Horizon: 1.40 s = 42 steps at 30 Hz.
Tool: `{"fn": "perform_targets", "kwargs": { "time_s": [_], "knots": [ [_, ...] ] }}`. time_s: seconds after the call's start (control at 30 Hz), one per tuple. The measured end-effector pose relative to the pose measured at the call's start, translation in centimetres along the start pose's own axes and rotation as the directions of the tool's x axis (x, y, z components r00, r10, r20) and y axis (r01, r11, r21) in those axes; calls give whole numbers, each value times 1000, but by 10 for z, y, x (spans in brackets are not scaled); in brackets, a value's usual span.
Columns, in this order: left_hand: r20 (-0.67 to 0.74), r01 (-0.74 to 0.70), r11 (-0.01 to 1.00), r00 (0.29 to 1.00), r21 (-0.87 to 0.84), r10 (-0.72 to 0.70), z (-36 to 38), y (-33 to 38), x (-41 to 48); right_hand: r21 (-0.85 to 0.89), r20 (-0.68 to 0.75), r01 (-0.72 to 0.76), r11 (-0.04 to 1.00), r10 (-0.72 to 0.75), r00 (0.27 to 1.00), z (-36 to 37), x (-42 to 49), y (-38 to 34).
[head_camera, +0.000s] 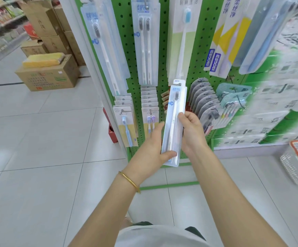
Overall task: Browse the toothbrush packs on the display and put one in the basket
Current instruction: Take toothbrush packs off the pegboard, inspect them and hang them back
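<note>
A long clear toothbrush pack [174, 111] with a white brush and dark bristles stands nearly upright in front of the green pegboard display [164, 56]. My left hand [153, 145] holds its lower left edge, thumb across the front near the bottom. My right hand [191, 132] grips its right edge at mid-height. More toothbrush packs [145, 50] hang on pegs above and beside it. A white wire basket [297, 164] with an orange rim sits on the floor at the right edge.
Cardboard boxes [46, 73] are stacked on the tiled floor at the left, beside shelves. Smaller toothbrush packs [127, 125] and dark blister packs [203, 100] hang low on the display. A blurred green and white shelf [278, 107] stands at the right.
</note>
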<state>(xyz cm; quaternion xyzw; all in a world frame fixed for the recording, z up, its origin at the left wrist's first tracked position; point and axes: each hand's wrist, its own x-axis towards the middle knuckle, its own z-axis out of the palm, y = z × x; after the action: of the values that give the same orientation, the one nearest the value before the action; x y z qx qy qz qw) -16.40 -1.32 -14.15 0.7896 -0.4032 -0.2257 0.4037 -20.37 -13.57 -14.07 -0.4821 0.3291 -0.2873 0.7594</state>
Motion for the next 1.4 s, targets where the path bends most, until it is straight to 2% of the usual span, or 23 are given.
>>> {"fn": "perform_targets", "kwargs": {
  "time_s": [0.1,0.17,0.33,0.4,0.57,0.63,0.73,0.93,1.03,1.27,1.4],
  "knots": [
    [-23,-29,982,999,184,34,0,5,-4,10,-26,15,1000,-15,1000,2,1,0],
    [21,-22,982,1000,189,18,0,8,-5,-4,-12,-9,1000,9,1000,5,1,0],
    [96,37,999,995,-10,-36,7,12,-5,139,106,-137,981,123,987,5,-2,-8],
    [132,49,998,990,-27,-45,5,11,-6,181,132,-155,971,132,982,2,-2,-9],
    [153,67,998,986,-15,-64,-3,-1,-4,6,82,-32,999,31,996,-2,-2,-5],
    [158,114,990,982,-83,-100,-2,-1,-5,-45,59,7,999,-5,998,-2,-4,-5],
    [147,198,953,975,-231,-166,-3,-1,-3,-109,115,39,993,-26,993,-2,-6,-6],
    [-10,220,901,970,-374,-241,-22,9,11,-153,260,79,985,-37,965,-4,-10,-9],
    [-103,166,882,967,-442,-233,-38,20,22,-168,310,70,983,-15,950,-3,-14,-10],
    [-318,10,900,934,-435,-165,-61,32,36,-192,408,63,979,22,913,-2,-19,-12],
    [-377,-29,855,905,-518,-198,-66,36,37,-202,445,49,978,47,894,-1,-24,-12]
  ]
}}
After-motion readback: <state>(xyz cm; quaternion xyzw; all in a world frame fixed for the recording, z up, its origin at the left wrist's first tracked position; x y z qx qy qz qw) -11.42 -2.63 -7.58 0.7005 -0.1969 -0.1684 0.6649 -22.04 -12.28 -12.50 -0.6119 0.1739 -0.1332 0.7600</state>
